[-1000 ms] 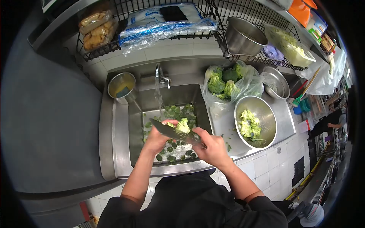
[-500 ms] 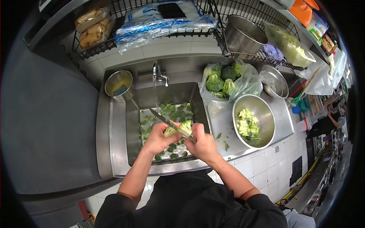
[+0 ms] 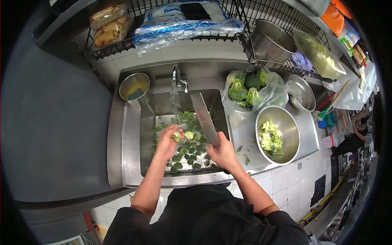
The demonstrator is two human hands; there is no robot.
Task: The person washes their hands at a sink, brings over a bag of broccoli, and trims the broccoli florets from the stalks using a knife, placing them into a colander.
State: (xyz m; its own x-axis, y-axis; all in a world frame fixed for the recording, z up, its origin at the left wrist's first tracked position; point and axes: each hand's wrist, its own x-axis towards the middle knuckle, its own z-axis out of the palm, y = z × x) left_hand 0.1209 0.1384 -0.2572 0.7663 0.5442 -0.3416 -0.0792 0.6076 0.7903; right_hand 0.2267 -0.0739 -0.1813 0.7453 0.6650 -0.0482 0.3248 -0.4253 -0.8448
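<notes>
My left hand [image 3: 166, 143] is over the sink [image 3: 143, 134], its fingers curled round a pale green broccoli piece [image 3: 177, 136]. Just right of it shows another light broccoli floret [image 3: 189, 135]; whether it is falling or resting in the sink I cannot tell. With my right hand [image 3: 223, 153] I grip a knife [image 3: 205, 119], whose broad flat blade points up and away toward the back of the sink. Below both hands, many dark green florets [image 3: 192, 151] lie scattered in the sink. Water runs from the faucet [image 3: 175, 77] behind them.
Right of the sink stand a steel colander [image 3: 292, 134] with pale broccoli pieces, a plastic bag [image 3: 267, 100] of broccoli heads and a metal bowl [image 3: 309, 100]. A steel pot [image 3: 126, 83] with a sponge sits at the back left. Wire shelves [image 3: 228, 38] hang above.
My hands have moved apart. The knife has left the broccoli and swung upright to the right in my right hand. A light floret now shows beside my left hand. The view has shifted slightly.
</notes>
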